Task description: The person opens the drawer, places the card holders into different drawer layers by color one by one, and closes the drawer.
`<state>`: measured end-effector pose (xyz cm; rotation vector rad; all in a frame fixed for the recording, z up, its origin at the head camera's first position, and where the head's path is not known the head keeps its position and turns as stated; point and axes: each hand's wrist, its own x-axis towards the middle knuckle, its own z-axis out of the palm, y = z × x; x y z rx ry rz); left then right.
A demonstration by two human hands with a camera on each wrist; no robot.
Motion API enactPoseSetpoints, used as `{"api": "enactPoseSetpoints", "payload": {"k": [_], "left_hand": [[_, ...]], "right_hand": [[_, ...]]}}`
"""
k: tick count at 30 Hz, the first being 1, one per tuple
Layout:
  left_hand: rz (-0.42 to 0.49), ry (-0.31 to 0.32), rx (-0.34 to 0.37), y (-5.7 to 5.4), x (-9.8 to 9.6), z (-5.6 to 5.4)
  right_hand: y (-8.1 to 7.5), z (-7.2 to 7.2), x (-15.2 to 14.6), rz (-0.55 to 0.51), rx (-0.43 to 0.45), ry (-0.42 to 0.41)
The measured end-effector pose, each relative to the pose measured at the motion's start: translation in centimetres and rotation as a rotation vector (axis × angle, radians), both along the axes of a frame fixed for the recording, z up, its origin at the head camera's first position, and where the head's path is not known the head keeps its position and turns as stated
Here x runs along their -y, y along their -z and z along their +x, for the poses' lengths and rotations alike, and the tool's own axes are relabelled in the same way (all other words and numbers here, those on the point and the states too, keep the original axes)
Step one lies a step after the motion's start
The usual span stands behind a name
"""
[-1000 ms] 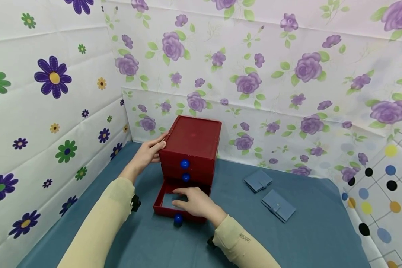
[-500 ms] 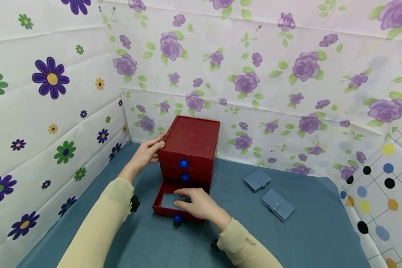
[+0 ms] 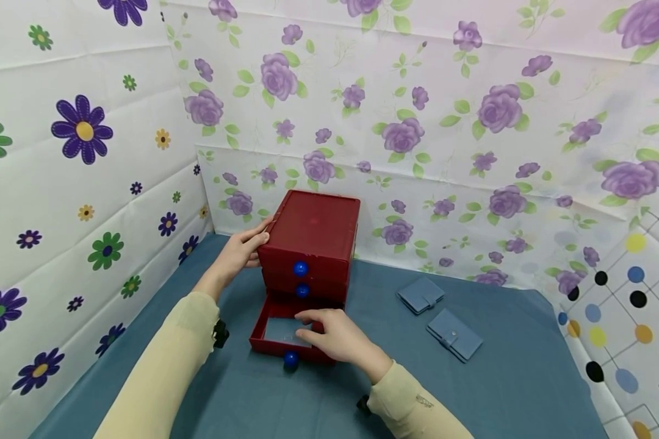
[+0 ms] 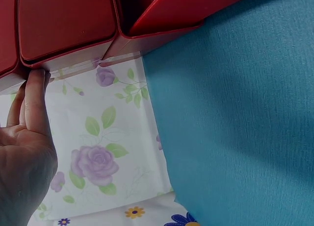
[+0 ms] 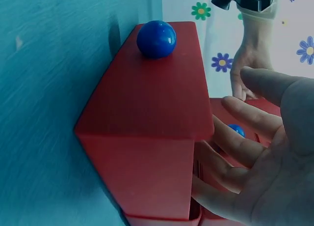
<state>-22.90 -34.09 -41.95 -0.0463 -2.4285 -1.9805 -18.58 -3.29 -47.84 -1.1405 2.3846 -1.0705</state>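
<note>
A dark red drawer cabinet (image 3: pixel 315 225) stands on the blue cloth, its lowest drawer (image 3: pixel 274 347) pulled out and the upper two closed. Each drawer has a round blue knob (image 3: pixel 291 360). My left hand (image 3: pixel 240 253) rests against the cabinet's left side, fingers straight along the wall, also in the left wrist view. My right hand (image 3: pixel 337 334) is over the right part of the lowest drawer, fingers loosely bent and apart, nothing held. Inside the drawer lies a flat pale blue-grey surface (image 3: pixel 285 330), partly hidden by the fingers.
Two blue wallets (image 3: pixel 454 335) with strap closures lie on the cloth right of the cabinet. Flowered sheets (image 3: pixel 445 140) hang behind and to the left, and a dotted sheet (image 3: pixel 620 341) hangs at the right.
My right hand has shifted slightly to the right over the drawer, so more of the pale surface inside shows. My left hand stays against the cabinet; the view has turned slightly.
</note>
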Motion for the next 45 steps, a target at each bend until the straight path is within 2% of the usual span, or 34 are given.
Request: {"api": "enactPoseSetpoints", "payload": {"k": [7, 19, 35, 40, 45], "left_hand": [[0.000, 0.003, -0.003, -0.1, 0.0, -0.1], [-0.002, 0.003, 0.011, -0.2, 0.0, 0.0], [-0.011, 0.002, 0.004, -0.5, 0.7, 0.0], [-0.013, 0.004, 0.002, -0.4, 0.6, 0.1], [0.002, 0.019, 0.008, -0.2, 0.0, -0.1]], "right_hand": [[-0.1, 0.0, -1.2, -0.042, 0.016, 0.034], [-0.5, 0.1, -3.1, -0.069, -0.030, 0.069], [0.8, -0.9, -8.3, -0.143, -0.012, 0.180], [1.5, -1.7, -11.0, -0.105, -0.030, 0.246], [2.0, -2.3, -14.3, -0.022, -0.030, 0.344]]}}
